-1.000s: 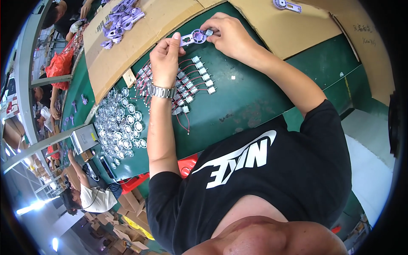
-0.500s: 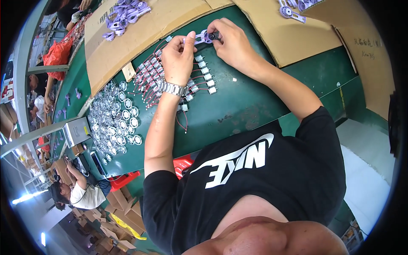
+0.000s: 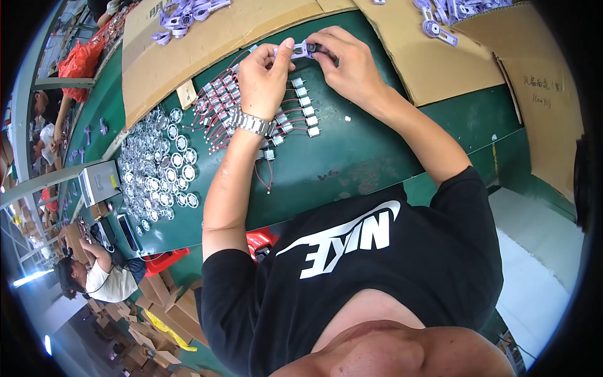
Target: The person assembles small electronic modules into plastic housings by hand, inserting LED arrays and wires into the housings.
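Note:
A purple plastic housing (image 3: 299,51) with cut-outs is held between my two hands, above the far side of the green table. Its left end is pinched between the thumb and fingers of my left hand (image 3: 262,78), which wears a metal watch. My right hand (image 3: 353,66) closes around the other end, where a small black part (image 3: 313,48) sits at the fingertips. Whether that part is seated in the housing I cannot tell. Small silver motors (image 3: 306,112) with red wires lie in rows beneath and beside my left hand.
Many clear round plastic pieces (image 3: 164,169) lie left of my left forearm. More purple housings (image 3: 182,24) rest on cardboard (image 3: 245,31) at the far edge, and others (image 3: 433,28) at far right. A cardboard box (image 3: 540,100) stands on the right. Another person (image 3: 103,276) sits at left.
Both hands keep hold of the purple housing, with only slight finger shifts. The view has shifted a little, so the table and clear pieces appear farther left.

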Motion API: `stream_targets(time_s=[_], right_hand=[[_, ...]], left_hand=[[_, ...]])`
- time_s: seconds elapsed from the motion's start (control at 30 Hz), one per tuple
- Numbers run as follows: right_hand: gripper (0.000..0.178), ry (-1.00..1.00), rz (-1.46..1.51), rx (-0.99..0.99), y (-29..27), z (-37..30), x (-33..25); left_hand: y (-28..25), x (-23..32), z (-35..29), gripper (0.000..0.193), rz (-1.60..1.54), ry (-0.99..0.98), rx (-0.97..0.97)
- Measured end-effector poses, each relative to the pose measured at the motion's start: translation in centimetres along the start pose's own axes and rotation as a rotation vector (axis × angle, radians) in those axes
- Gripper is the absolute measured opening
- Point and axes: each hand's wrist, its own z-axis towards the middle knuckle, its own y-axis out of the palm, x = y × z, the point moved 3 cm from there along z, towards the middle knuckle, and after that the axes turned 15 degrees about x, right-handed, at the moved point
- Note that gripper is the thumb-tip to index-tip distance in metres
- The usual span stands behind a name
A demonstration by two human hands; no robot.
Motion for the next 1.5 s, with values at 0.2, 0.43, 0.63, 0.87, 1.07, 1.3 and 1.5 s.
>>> stream_targets(time_s=[0.2, 0.43, 0.63, 0.87, 1.07, 1.3, 1.5], right_hand=[[0.024, -0.172, 0.070, 0.027, 0.0, 1.1, 0.8], [0.022, -0.130, 0.133, -0.085, -0.1, 1.3, 1.0], [0.032, -0.295, -0.052, -0.076, -0.1, 0.9, -1.2], [0.027, -0.045, 0.014, -0.180, -0.2, 1.0, 0.4], [0.020, 0.144, 0.117, -0.213, -0.4, 1.0, -0.4], [0.019, 0.047, 0.084, -0.241, -0.3, 1.4, 1.2], [0.025, 0.026, -0.001, -0.212, -0.5, 1.3, -1.1]], left_hand=[[-1.2, -2.0, 1.6, 0.037, -0.182, -0.215, -0.123], [-2.4, -1.5, 2.1, 0.034, -0.192, -0.321, -0.229], [-2.4, -1.0, 2.0, 0.040, -0.112, -0.185, -0.117], [-2.2, -0.7, 1.8, 0.040, -0.047, -0.132, -0.148], [-2.5, -0.7, 1.8, 0.041, -0.034, -0.135, -0.140], [-2.4, -1.1, 2.1, 0.037, -0.017, -0.194, -0.235], [-2.5, -1.7, 2.3, 0.036, -0.055, -0.226, -0.259]])
